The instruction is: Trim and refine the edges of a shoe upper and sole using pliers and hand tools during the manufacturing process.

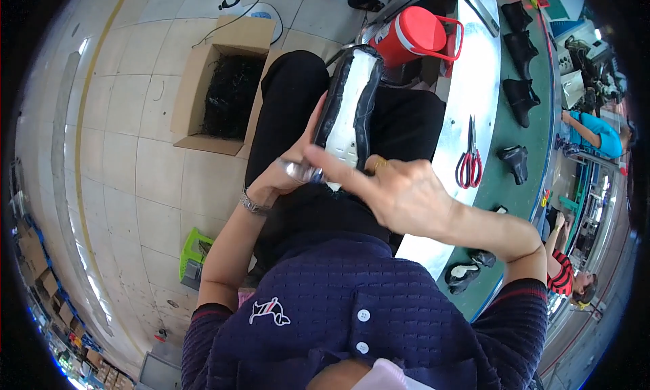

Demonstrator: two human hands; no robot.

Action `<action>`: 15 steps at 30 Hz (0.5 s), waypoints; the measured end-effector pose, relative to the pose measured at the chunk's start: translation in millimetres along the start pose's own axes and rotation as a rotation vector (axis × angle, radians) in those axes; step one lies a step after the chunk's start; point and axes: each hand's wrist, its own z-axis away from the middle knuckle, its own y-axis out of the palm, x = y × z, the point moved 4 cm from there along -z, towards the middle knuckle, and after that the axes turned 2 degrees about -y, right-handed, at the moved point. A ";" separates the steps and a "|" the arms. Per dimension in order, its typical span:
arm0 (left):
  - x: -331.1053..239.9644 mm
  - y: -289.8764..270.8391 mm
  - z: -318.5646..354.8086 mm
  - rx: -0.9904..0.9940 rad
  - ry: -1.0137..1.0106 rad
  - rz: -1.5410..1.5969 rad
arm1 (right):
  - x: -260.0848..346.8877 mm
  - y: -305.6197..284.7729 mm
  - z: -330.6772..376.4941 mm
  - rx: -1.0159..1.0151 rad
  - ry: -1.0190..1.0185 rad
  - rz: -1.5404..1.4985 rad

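Observation:
A black shoe upper (371, 95), its edges folded over a white insole board (353, 99), lies sole side up over my lap. My left hand (295, 161) grips it along the left side, with part of the fingers hidden beneath. Over the heel end, my right hand (416, 197) is closed, its index finger stretched across to the left. A short, shiny silver tool (301, 172) juts out past the right hand's fingers, close to my left wrist. Motion blurs it, so its kind is unclear. Dark threads hang at the heel end.
Right of me, scissors (470, 156) with red handles lie on a metal ledge (441, 187). Beyond it, black boots (520, 102) stand along a green belt (504, 204). A red jug (414, 34) is ahead. A cardboard box (191, 95) of black scraps sits at left. Co-workers are at far right.

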 end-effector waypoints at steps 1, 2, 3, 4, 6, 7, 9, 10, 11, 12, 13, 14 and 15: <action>3.6 -4.5 -6.2 -0.003 0.070 -0.024 | 2.3 2.1 2.2 -0.069 -0.073 -0.035; 5.2 -7.8 -9.3 -0.006 0.139 -0.048 | 0.7 3.6 0.4 -0.149 -0.089 0.003; 8.5 -10.2 -7.3 -0.007 0.139 -0.055 | -7.2 3.5 -3.1 -0.156 -0.090 0.002; -0.4 -2.4 -5.4 -0.005 0.038 0.006 | -22.6 6.8 -10.0 -0.040 0.018 0.032; 5.5 2.2 -2.2 0.022 -0.092 0.088 | -27.6 1.7 -10.5 0.129 0.117 0.078; 2.0 2.5 -0.8 0.018 -0.097 0.083 | -24.4 -5.4 -11.7 0.124 0.115 0.071; -5.3 3.5 1.8 0.002 -0.204 0.021 | -18.3 -16.9 -14.1 -0.001 0.054 -0.060; 1.8 3.8 3.5 -0.005 -0.362 0.119 | -18.0 -16.3 -12.9 -0.039 0.052 -0.060; 1.6 4.0 2.7 -0.002 -0.361 0.109 | -21.8 -13.4 -12.5 -0.049 0.055 -0.058; 0.6 5.0 1.2 0.023 -0.355 0.098 | -29.8 -5.2 -13.4 0.075 0.098 -0.012; 0.8 3.5 -0.5 0.042 -0.347 0.086 | -38.5 -0.7 -18.4 0.197 0.136 0.032; 1.5 0.6 -1.5 0.017 -0.266 0.074 | -46.6 -0.9 -23.6 0.295 0.152 -0.004; 0.1 -2.9 -3.5 0.016 -0.263 0.060 | -51.2 -7.9 -26.8 0.281 0.151 -0.001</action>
